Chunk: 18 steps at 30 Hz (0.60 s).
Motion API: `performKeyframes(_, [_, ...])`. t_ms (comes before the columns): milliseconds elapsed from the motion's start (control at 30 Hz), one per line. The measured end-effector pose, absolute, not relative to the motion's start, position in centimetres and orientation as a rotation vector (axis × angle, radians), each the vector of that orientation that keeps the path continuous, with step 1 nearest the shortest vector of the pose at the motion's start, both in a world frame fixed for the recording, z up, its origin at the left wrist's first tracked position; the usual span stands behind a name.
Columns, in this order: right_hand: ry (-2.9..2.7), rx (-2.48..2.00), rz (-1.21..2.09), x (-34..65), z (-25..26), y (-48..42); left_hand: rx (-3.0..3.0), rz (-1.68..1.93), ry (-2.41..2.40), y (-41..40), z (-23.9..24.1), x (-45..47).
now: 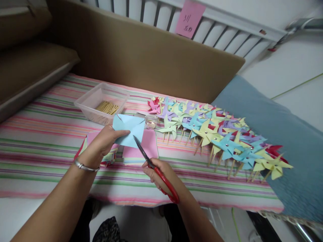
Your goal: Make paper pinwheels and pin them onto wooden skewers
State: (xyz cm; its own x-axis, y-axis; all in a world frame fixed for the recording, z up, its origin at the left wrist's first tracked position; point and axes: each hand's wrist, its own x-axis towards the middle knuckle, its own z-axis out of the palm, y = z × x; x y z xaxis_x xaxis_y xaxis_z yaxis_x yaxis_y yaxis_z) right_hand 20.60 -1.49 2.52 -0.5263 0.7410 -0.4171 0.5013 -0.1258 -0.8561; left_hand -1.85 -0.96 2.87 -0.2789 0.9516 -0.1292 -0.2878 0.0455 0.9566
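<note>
My left hand (108,137) pinches a light blue paper square (132,125) by its left side, with the thumb on top. Slits show at the square's upper corners. In my right hand (161,174) is a pair of scissors (148,161) with red handles. Their dark blade tips lie at the lower part of the blue square, near its middle; whether the blades are parted I cannot tell. Beneath the square is a stack of paper squares (151,148) with a pink one on top. Another stack of coloured paper (111,157) lies under my left wrist, partly hidden.
Many paper pinwheels (207,132) on wooden sticks spread over the right of the striped cloth (50,148). A clear plastic tub (87,102) holds short sticks (108,107). Beside it stands a small clear container (151,121). A brown board (141,60) rises behind.
</note>
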Motion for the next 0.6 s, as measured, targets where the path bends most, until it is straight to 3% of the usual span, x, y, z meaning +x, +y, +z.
performKeyframes(600, [-1.951,-1.384,1.672,20.07,2.2,-1.39,0.725,1.448,1.285,-1.23,2.95,-1.9])
